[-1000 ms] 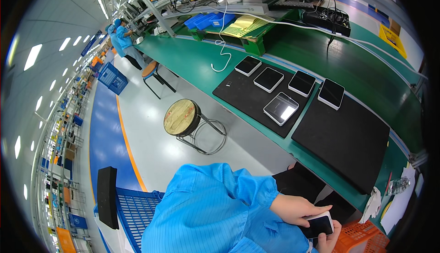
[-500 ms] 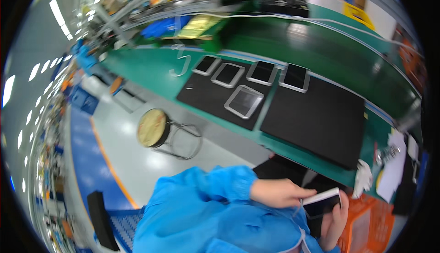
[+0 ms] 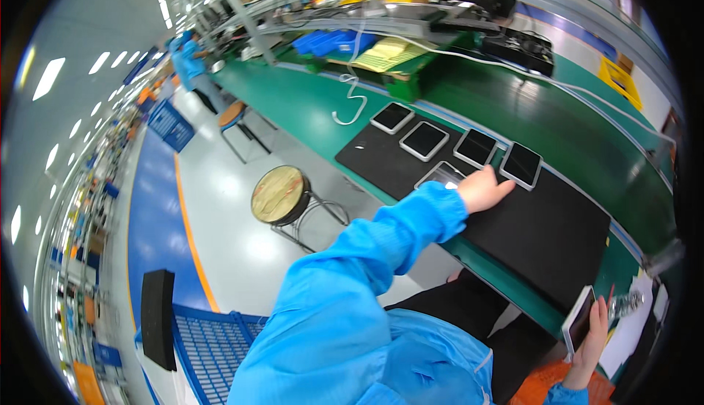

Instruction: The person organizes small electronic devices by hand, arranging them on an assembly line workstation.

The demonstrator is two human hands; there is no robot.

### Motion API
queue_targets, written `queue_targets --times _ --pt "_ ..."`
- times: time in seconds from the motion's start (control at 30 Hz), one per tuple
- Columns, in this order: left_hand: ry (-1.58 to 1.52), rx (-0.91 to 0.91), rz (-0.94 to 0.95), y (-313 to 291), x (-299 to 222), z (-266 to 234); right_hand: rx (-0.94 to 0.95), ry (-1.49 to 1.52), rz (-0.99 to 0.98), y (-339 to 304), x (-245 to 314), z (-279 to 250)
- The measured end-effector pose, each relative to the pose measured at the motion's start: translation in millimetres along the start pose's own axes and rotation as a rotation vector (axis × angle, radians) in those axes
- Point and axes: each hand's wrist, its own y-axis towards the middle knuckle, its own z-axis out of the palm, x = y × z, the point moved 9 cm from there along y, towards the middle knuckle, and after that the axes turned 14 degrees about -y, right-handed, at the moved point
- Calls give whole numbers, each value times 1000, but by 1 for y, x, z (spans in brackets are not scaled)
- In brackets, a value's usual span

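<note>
My left hand [image 3: 485, 190] reaches out over the black mats, its fingers a little apart and nothing visible between them. Just beyond its fingertips lies a white-framed, dark-screened tablet-like device [image 3: 521, 165]. A similar device [image 3: 440, 175] with a lighter face is partly hidden behind the hand and sleeve. Further left and back, more of these devices lie face up: one [image 3: 476, 147], another [image 3: 424, 141] and another [image 3: 392, 118]. Low at the right, my right hand [image 3: 595, 337] grips another white-edged device [image 3: 579, 324], tilted up on edge near the bench front.
The black mats [image 3: 546, 233] lie on a green bench [image 3: 308, 101]. A white cable [image 3: 350, 108] hangs down behind the devices. Papers [image 3: 629, 324] and a clear plastic item lie at the right end. A round stool [image 3: 281, 194] and blue chair [image 3: 213, 339] stand left; an orange crate sits below.
My left hand has left the held device and stretched forward over the mats. My right hand has moved right with the device, now turned more upright. The view has shifted.
</note>
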Motion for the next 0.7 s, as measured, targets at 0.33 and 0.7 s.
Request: queue_targets --times 0.33,0.7 --pt "17 -61 -68 43 -4 -3 57 -41 -39 -8 6 18" --pt "-604 -175 -209 -20 34 -175 385 140 21 -46 43 179"
